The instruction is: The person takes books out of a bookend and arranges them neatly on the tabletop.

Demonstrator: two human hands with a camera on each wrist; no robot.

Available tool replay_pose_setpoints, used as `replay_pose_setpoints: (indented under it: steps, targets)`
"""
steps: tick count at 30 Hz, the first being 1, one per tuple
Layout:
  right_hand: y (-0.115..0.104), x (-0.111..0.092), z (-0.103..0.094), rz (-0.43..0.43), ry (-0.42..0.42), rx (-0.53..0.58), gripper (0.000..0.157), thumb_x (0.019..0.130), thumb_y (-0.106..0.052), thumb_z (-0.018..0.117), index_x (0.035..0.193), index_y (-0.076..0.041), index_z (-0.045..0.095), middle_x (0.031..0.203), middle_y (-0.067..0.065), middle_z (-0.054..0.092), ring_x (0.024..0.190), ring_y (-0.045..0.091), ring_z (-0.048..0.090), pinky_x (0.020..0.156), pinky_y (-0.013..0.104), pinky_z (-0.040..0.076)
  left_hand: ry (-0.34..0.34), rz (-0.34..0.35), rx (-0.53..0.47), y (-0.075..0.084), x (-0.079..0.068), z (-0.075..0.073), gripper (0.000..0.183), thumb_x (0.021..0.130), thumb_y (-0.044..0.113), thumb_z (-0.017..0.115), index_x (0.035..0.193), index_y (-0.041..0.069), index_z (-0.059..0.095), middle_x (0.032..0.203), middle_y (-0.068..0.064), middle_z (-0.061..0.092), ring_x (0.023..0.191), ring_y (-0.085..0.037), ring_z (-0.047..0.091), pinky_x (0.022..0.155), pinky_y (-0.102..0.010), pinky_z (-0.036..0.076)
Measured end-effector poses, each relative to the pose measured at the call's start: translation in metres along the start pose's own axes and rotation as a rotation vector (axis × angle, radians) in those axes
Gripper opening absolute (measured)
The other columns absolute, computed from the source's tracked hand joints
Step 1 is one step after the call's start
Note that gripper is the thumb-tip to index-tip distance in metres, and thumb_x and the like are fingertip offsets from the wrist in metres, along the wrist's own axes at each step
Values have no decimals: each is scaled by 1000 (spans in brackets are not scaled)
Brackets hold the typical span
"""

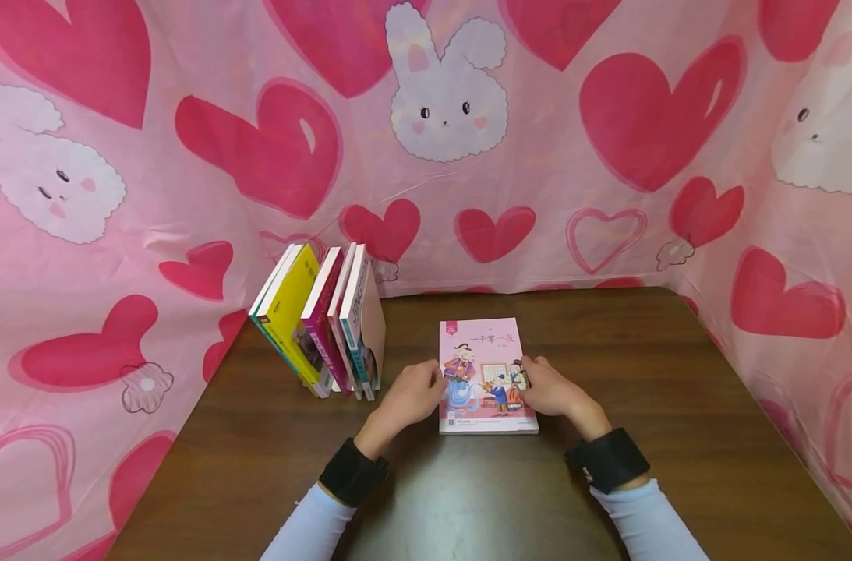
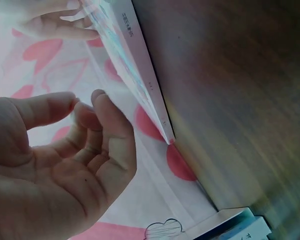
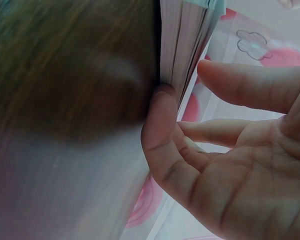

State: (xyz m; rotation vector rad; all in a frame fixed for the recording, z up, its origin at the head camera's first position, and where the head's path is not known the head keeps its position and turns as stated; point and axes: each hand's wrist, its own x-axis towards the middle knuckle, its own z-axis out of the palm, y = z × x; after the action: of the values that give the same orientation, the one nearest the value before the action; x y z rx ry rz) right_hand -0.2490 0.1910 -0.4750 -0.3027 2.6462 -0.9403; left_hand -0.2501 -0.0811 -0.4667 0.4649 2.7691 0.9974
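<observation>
On the dark brown wooden table, seen from the head, one pink illustrated book is lying flat, cover up, between two hands. Left of it, a row of upright books, apparently five, is standing. Both forearms are reaching forward and inward, wearing two black wristbands and two pale sleeves. Three white rabbits are showing on the pink heart-printed cloth behind.

From the left wrist, the left hand is curling loosely beside the spine, apart from it, thumb and fingertips nearly meeting and holding nothing.

From the right wrist, the right hand is bending partly open, one fingertip touching the page edge, the thumb hovering near the cover; whether it is gripping cannot be told.
</observation>
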Motion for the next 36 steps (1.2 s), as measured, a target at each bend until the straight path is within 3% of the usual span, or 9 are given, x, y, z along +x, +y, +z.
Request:
replay_pose_setpoints:
  steps: [7, 15, 24, 30, 36]
  targets:
    - [0, 2, 2, -7, 10, -9, 69, 94, 1, 65, 150, 23, 32, 137, 36, 46, 115, 41, 50, 106, 61, 43, 135, 59, -43, -1, -15, -3, 12, 103, 13, 66, 92, 11, 64, 70, -2, 54, 61, -17, 54, 52, -29, 46]
    - [-1, 1, 1, -4, 8, -11, 68, 95, -1, 65, 149, 23, 33, 138, 36, 45, 116, 42, 50, 107, 61, 43, 258, 73, -110, -1, -37, -11, 12, 104, 14, 68, 92, 13, 67, 69, 2, 55, 62, -15, 54, 55, -29, 48]
    - [-1, 0, 1, 0, 5, -22, 68, 96, -3, 66, 149, 23, 33, 136, 35, 46, 115, 41, 50, 105, 59, 44, 438, 118, -192, -5, -54, -11, 11, 101, 14, 72, 91, 15, 68, 69, 4, 54, 60, -14, 50, 53, -27, 44]
    - [-1, -1, 0, -1, 5, -19, 68, 95, -1, 64, 150, 23, 31, 139, 36, 44, 116, 42, 50, 106, 60, 43, 508, 104, -246, -7, -64, -14, 10, 102, 17, 73, 93, 15, 69, 72, 5, 56, 64, -15, 54, 56, -27, 48]
    - [0, 0, -1, -7, -4, -19, 69, 94, 2, 63, 150, 23, 31, 139, 37, 43, 116, 42, 49, 106, 60, 43, 609, 57, -265, -13, -74, -22, 19, 101, 18, 74, 87, 14, 63, 69, 2, 53, 62, -18, 51, 54, -27, 43]
